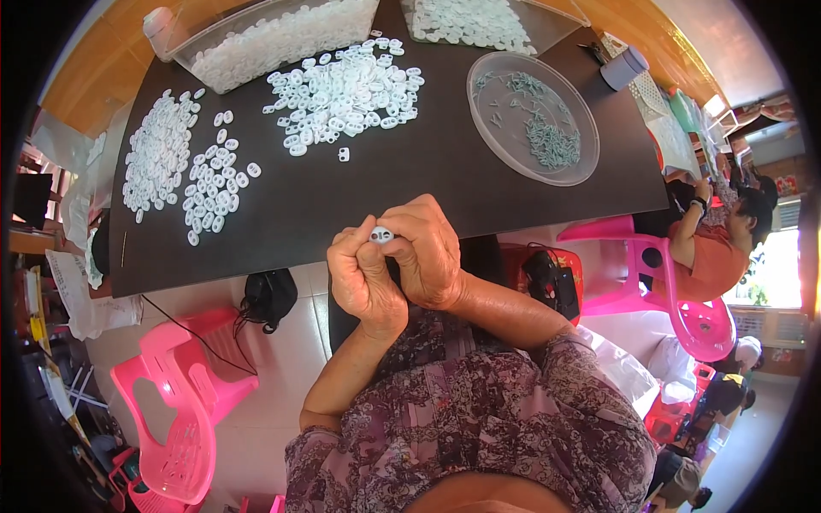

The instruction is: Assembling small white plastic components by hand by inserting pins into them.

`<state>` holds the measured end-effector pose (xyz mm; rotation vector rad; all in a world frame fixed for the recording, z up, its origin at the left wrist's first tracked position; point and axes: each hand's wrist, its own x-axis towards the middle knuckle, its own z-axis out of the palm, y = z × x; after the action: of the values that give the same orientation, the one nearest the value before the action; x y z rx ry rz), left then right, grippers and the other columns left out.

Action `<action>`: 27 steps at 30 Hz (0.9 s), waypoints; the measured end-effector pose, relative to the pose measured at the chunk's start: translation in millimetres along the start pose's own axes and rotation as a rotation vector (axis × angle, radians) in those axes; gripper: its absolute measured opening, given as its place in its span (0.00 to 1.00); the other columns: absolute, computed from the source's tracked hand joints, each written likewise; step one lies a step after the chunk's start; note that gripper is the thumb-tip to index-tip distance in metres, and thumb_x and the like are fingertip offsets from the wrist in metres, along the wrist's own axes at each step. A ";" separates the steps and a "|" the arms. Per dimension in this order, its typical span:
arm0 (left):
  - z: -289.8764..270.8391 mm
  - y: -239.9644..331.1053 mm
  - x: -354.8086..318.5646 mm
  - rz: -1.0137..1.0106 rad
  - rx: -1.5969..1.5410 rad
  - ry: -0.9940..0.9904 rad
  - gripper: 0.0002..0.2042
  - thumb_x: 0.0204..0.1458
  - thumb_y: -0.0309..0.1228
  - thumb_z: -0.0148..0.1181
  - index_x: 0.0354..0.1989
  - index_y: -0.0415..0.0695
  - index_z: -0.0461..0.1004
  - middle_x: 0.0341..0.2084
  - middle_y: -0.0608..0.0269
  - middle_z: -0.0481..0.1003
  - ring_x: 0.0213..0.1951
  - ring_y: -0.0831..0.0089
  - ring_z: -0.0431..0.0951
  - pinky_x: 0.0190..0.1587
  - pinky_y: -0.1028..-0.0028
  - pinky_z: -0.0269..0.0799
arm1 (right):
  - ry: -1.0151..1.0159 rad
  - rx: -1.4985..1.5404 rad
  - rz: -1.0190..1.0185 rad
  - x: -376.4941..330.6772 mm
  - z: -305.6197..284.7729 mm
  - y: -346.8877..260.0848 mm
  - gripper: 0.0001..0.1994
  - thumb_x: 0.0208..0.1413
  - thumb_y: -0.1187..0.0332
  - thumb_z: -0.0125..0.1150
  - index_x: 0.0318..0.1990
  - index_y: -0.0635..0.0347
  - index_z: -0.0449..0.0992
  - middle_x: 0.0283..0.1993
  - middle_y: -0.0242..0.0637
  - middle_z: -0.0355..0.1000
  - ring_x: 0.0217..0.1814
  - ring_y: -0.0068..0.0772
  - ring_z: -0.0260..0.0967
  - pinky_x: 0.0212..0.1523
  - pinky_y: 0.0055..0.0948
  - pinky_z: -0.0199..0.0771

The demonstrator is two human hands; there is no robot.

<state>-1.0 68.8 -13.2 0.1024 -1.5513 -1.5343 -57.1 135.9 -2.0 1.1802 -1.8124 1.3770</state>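
Between the fingertips of both hands is a small white oval plastic piece (381, 234) with dark openings in its face. My left hand (363, 274) pinches it from one side, thumb and fingers pressed together. On the other side, my right hand (428, 252) grips it with curled fingers. Both hands meet just over the table's near edge. Whether a smaller part is also between the fingers cannot be seen. Similar white pieces lie in a big heap (351, 90), a left heap (158, 152) and a looser group (218, 184); one lone piece (344, 155) sits apart.
On the dark table (368, 192), a round clear tray (476, 104) holds small grey-green pin-like parts (552, 141). Two clear bins (231, 85) of white pieces stand at the back. A cup (624, 68) is at far right. Pink chairs (184, 410) flank me; a person (705, 252) sits at right.
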 end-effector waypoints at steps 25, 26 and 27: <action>-4.2 -0.6 -4.8 -0.025 -0.010 0.028 0.15 0.61 0.37 0.45 0.39 0.34 0.68 0.30 0.66 0.65 0.34 0.80 0.64 0.40 0.77 0.63 | -0.024 -0.013 -0.045 -3.7 3.2 -3.1 0.08 0.55 0.70 0.55 0.38 0.66 0.69 0.34 0.42 0.68 0.29 0.37 0.66 0.28 0.31 0.67; -4.4 -0.5 -4.8 -0.020 -0.007 0.027 0.14 0.61 0.36 0.45 0.39 0.35 0.68 0.30 0.66 0.65 0.34 0.79 0.64 0.40 0.77 0.63 | -0.023 -0.009 -0.046 -4.0 3.3 -2.9 0.09 0.55 0.70 0.56 0.38 0.67 0.69 0.34 0.42 0.68 0.29 0.37 0.65 0.28 0.31 0.67; -4.6 -0.4 -4.8 -0.014 -0.004 0.025 0.13 0.61 0.35 0.45 0.38 0.35 0.68 0.30 0.66 0.65 0.34 0.79 0.64 0.40 0.77 0.63 | -0.022 -0.005 -0.047 -4.4 3.5 -2.7 0.09 0.54 0.71 0.56 0.38 0.67 0.69 0.33 0.42 0.68 0.29 0.37 0.65 0.28 0.31 0.66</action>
<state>4.5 68.3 -16.9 0.1298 -1.5306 -1.5412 -52.4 133.7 -5.5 1.2319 -1.7909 1.3369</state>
